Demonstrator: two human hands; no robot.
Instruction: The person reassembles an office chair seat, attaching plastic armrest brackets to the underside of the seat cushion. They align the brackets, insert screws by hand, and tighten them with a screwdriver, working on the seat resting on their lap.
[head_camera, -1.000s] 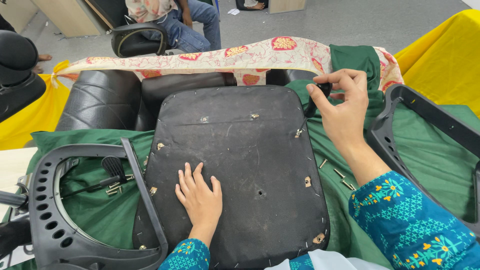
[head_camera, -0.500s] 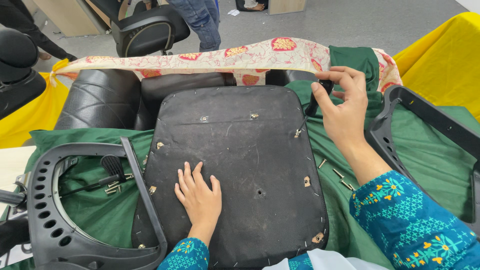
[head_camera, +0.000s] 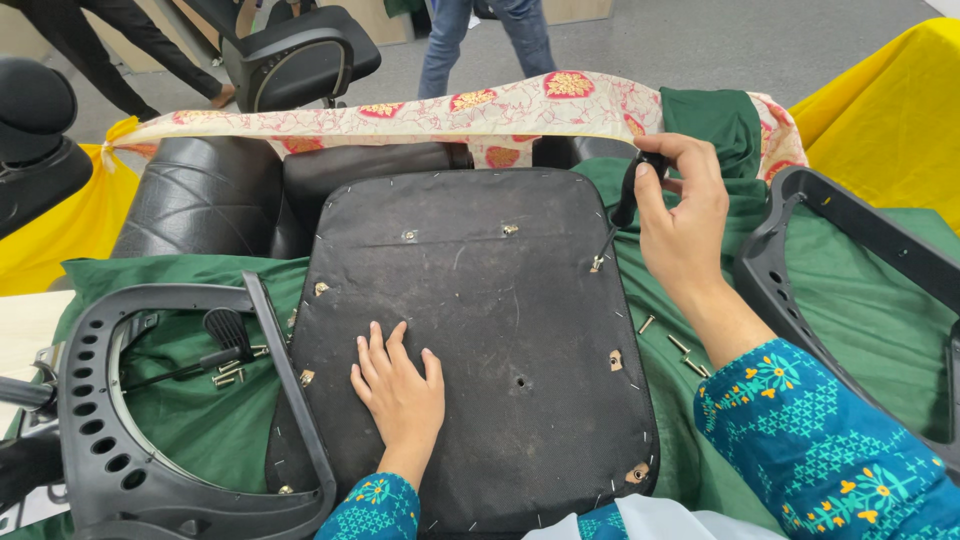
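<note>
Your left hand (head_camera: 400, 395) lies flat, fingers spread, on the upturned black seat pan (head_camera: 470, 340), apparently pinning it steady, while your right hand (head_camera: 685, 225) has its grip clamped on a black-handled driver (head_camera: 625, 205) angled down to a screw point at the pan's right edge. The pan rests underside up on a desk draped in green cloth (head_camera: 850, 300), with 3 or so loose screws (head_camera: 680, 345) near your right wrist, black frames (head_camera: 150, 430) either side, and 2 people standing on grey floor beyond.
</note>
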